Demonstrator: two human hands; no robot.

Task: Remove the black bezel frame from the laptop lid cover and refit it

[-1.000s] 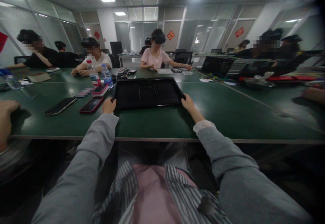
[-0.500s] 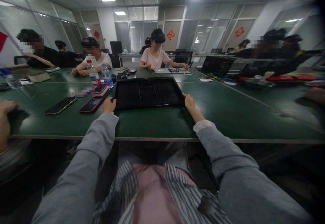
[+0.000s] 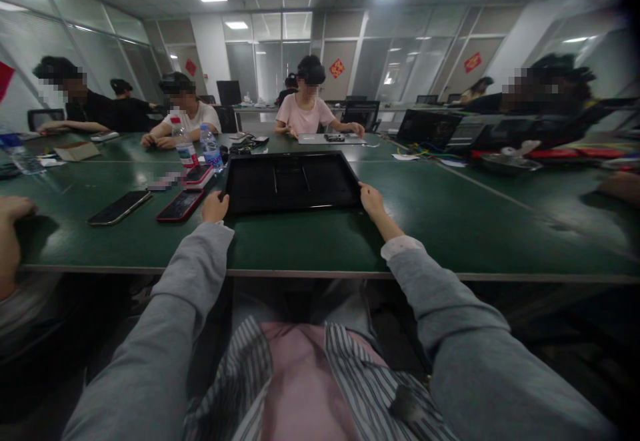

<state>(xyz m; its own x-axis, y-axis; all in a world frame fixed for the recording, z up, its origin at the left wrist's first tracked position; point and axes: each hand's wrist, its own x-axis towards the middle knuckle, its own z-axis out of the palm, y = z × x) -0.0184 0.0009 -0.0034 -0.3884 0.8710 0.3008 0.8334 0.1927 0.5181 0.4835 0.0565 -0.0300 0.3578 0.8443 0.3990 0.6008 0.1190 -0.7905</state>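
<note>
A wide black rectangular panel [image 3: 250, 181] with a raised rim lies low over the green table [image 3: 310, 244] in front of me. My left hand [image 3: 215, 207] grips its left edge near the front corner. At the right edge, my right hand [image 3: 373, 201] is closed round the rim. Two thin light lines run across the middle of the panel. Whether its underside touches the table cannot be made out.
Left of the panel are a black phone [image 3: 120, 207], a red-edged phone [image 3: 180, 205] and two bottles, one red-capped [image 3: 186, 151], one blue-capped [image 3: 212, 154]. A person across handles a flat silver panel [image 3: 313, 139]. Another person's hand [image 3: 17, 207] rests at left.
The person across has shifted the silver panel slightly to the left. At far left, a person's arm has lowered. My hands and the black panel look unchanged.
</note>
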